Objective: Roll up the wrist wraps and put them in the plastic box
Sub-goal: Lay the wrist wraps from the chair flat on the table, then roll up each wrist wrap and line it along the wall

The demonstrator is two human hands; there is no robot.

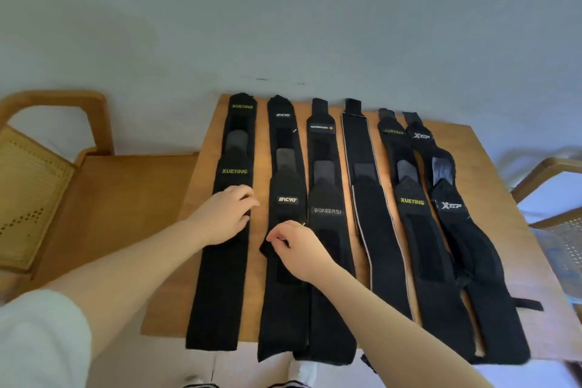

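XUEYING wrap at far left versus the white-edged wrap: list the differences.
1. The XUEYING wrap carries yellow-green lettering; the white-edged wrap shows none.
2. The white-edged wrap has pale trim along its sides; the XUEYING wrap is plain black.
3. The left hand rests on the XUEYING wrap; nothing touches the other.

Both lie flat, unrolled.

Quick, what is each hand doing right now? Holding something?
Left hand: fingers curled over the long black XUEYING wrist wrap, resting on it; a true grip cannot be told.
Right hand: pinching the edge of the long black wrist wrap with the white logo.
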